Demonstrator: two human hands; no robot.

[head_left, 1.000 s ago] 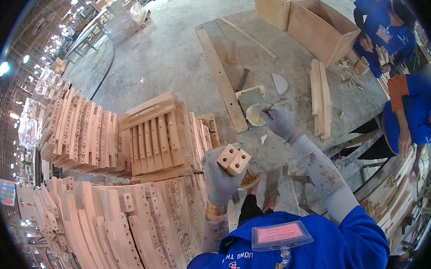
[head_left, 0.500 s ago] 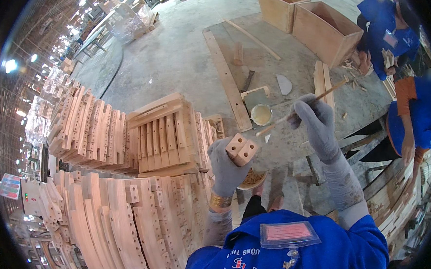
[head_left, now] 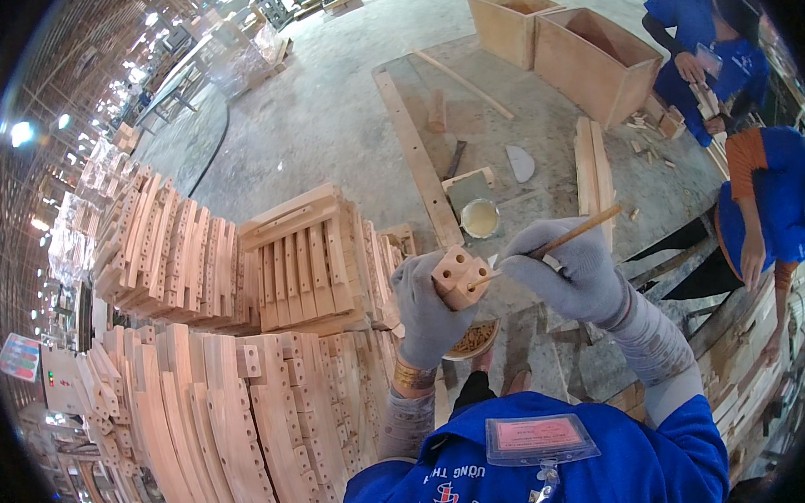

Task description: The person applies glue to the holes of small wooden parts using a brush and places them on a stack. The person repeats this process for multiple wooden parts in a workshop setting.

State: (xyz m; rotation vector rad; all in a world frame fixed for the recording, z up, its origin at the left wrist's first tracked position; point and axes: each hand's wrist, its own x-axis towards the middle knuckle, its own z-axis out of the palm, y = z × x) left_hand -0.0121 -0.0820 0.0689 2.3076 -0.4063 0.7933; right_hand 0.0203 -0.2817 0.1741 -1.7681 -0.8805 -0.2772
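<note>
Moved since the earlier frame: right hand (head_left: 572,274), swung in toward left hand (head_left: 424,319), bringing stick (head_left: 592,227) from clear of the wood to the mouth of a hole. Left fingers wrapped round wooden pieces (head_left: 459,282), drilled ends facing up; right fingers pinching the stick at a slant. Wood located in the left grip, short of the table (head_left: 552,143). Depth of tip: can't tell.

Step in hand, as judged: working stick tip at one hole, likely with pale stuff from cup (head_left: 480,236). Next move calls for firm left grip, no twisting, stick lined up with the bore.

Counts: held pieces, apparently two; holes showing, four, one with tip at it; stick, one; cup, one; open boxes (head_left: 593,73), two; co-workers (head_left: 764,205), two; bowl (head_left: 463,356), one; stacked drilled parts (head_left: 200,390), too many to count.
</note>
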